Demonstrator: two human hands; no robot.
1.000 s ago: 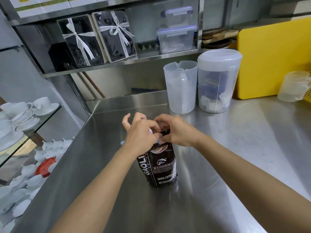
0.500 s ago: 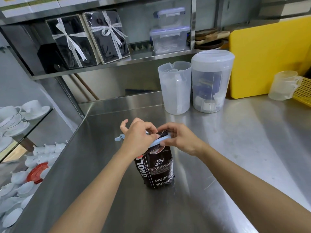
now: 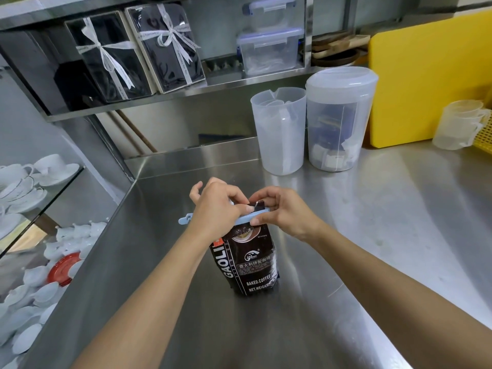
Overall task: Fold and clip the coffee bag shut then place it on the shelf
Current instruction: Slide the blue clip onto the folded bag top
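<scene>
A dark coffee bag (image 3: 249, 265) stands upright on the steel surface (image 3: 359, 235), near its middle and a little toward the person, with its printed front turned toward the camera. Across the folded top of the bag lies a long pale blue clip (image 3: 241, 219), running roughly level from left to right. One end of the clip, with a small latch shape, sticks out past the left wrist; the rest passes under the fingers of both hands.

The left hand (image 3: 215, 211) is curled closed over the clip and the bag's top, thumb tip pressing down on the blue bar. The right hand (image 3: 282, 213) pinches the other end of the clip, thumb below and fingers above, with a bit of the bag's dark folded edge showing between the two hands. Whether the clip is fully latched I cannot tell, since the fingers cover most of it.

Well behind the bag, toward the back wall, stand two translucent plastic jugs side by side: an open jug (image 3: 278, 130) and a taller lidded jug (image 3: 336, 118). To their right a yellow board (image 3: 428, 75) leans against the wall. Above, the steel shelf (image 3: 170, 98) carries two dark gift boxes tied with white ribbon (image 3: 138, 51) and clear lidded containers (image 3: 269, 47). To the left, beyond the surface's edge, white cups and saucers (image 3: 29, 179) are stacked.
</scene>
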